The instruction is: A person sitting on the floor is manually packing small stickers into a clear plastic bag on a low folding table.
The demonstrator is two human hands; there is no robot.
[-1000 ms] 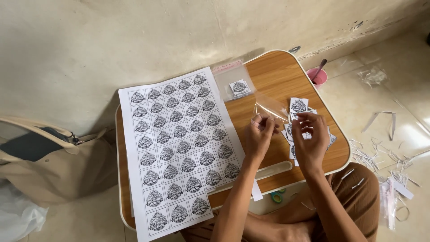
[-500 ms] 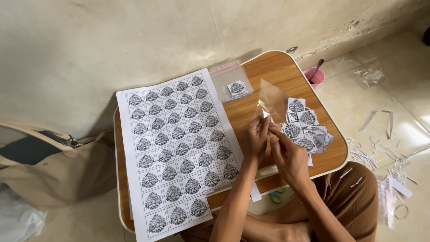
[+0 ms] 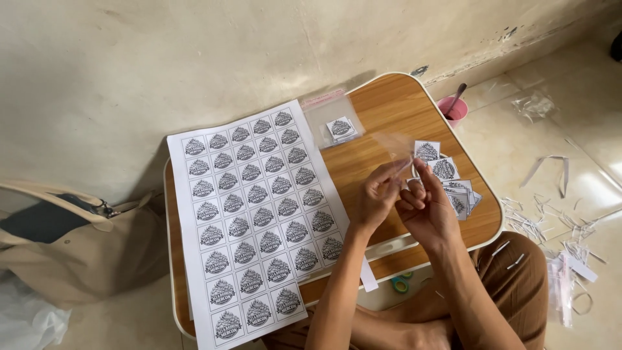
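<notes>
Pinching with thumb and fingertips, the left hand (image 3: 378, 198) has hold of a small clear plastic sleeve (image 3: 394, 144) that stands up above both hands, over the middle of the wooden lap table (image 3: 382, 104). Its fingers are drawn close together, not spread. Meeting it from the other side, the right hand (image 3: 424, 210) has its fingers curled in and its thumb raised to the lower edge of the same sleeve; whether it also holds a cut label cannot be told from the head view.

Just beyond the right hand lies a loose pile of cut square labels (image 3: 453, 181) on the table. To the left a large printed sheet of label stickers (image 3: 249, 214) covers much of the tabletop and hangs over its near edge. A filled clear packet (image 3: 334, 123) lies at the sheet's far corner. On the floor stand a pink cup (image 3: 451, 110) and a tan bag (image 3: 71, 246), with paper offcuts (image 3: 551, 227) scattered near the person's knee.
</notes>
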